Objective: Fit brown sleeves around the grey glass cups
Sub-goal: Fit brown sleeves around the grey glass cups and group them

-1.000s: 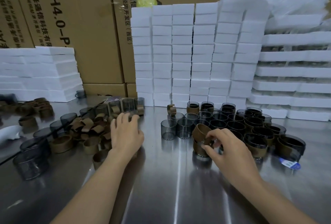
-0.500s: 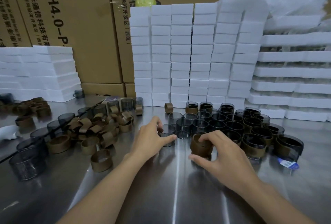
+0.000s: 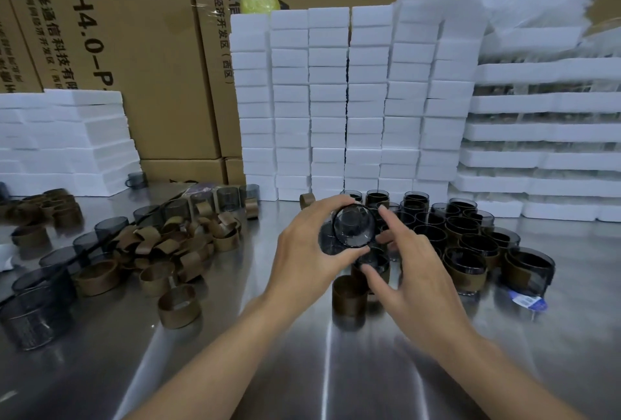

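Observation:
My left hand (image 3: 307, 245) grips a bare grey glass cup (image 3: 353, 226) lifted above the steel table, its mouth tilted toward me. My right hand (image 3: 408, 268) hovers just right of the cup with fingers spread, holding nothing. Below the hands a brown sleeve (image 3: 349, 297) stands upright on the table. Several sleeved cups (image 3: 465, 263) cluster to the right. A heap of loose brown sleeves (image 3: 174, 245) lies to the left, with bare grey cups (image 3: 111, 226) around it.
The steel table (image 3: 319, 369) runs toward me. White foam blocks (image 3: 349, 100) are stacked behind the cups, foam trays (image 3: 544, 130) at the right and foam sheets (image 3: 64, 140) at the left. Cardboard boxes (image 3: 111, 33) form the back wall. A loose sleeve (image 3: 179, 305) sits near the front left.
My left hand picked up a bare grey cup and raised it. My right hand let go of the brown sleeve, which now stands on the table, and rose toward the cup.

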Demonstrator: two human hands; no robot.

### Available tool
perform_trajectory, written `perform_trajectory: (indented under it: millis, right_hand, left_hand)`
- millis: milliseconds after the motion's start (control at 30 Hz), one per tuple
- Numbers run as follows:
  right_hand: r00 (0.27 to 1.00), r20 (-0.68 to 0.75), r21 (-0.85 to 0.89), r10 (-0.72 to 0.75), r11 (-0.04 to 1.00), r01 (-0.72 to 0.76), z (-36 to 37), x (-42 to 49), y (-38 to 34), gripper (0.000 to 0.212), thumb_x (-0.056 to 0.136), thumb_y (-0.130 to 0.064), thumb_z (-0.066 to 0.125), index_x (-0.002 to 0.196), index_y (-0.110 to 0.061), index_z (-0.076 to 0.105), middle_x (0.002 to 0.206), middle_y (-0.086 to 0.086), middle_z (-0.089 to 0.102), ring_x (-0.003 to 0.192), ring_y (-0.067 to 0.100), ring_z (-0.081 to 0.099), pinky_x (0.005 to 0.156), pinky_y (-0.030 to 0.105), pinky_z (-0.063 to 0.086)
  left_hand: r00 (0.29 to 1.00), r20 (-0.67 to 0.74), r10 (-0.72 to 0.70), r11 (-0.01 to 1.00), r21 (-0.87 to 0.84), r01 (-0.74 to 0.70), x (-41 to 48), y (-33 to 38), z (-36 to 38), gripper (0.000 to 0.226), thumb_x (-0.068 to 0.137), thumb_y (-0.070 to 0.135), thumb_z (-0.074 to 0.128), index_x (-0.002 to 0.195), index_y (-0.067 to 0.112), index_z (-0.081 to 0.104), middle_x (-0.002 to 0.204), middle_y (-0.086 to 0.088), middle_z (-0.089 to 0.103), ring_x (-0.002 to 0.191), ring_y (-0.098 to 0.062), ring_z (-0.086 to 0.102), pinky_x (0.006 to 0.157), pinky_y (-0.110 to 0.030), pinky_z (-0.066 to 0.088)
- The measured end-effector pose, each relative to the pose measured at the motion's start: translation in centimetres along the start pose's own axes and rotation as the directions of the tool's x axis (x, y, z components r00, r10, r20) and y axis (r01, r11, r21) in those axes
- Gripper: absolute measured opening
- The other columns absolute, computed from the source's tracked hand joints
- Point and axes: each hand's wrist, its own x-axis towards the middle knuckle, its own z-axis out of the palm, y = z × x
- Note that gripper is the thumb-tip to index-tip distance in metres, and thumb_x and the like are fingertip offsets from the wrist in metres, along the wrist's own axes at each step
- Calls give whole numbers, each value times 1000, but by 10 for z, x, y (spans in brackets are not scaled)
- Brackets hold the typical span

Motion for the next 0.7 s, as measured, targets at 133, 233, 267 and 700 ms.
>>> perform_trajectory:
  millis: [133,233,267,700]
  right_hand:
    - [1000,-21,43,-11,999,12,-3,0,-8,91,95,-38,69,170,-47,18,118,-22,59,112,4,55,103,34,50]
    - [1000,-25,77,10,997,-8,-3,-1,-12,92,95,-40,68,169,-51,13,113,-21,59,111,4,58,101,35,52]
    - [1000,-25,92,15,996,-13,-2,-2,-13,94,96,-40,69,168,-54,11,112,-22,59,111,4,58,101,35,53]
    - [992,-73,47,-103,993,106,-8,-4,-25,88,94,-46,56,171,-46,15,98,-21,61,84,10,60,86,38,54]
  left_hand:
    - [998,-55,-11,997,-71,7,-3,14,5,68,76,41,96,136,44,63,133,23,69,127,-9,66,101,-27,56]
    - [995,-76,-60,987,-151,48,-4,22,5,67,73,40,98,132,40,66,128,20,72,123,-10,69,99,-27,57]
    - [994,-77,-72,983,-175,58,-4,26,4,67,72,41,97,131,39,67,127,20,72,122,-10,69,98,-27,57]
    - [521,637,-569,-213,-725,655,1,34,14,67,103,58,63,133,-2,71,113,-19,77,92,-30,80,71,-35,65]
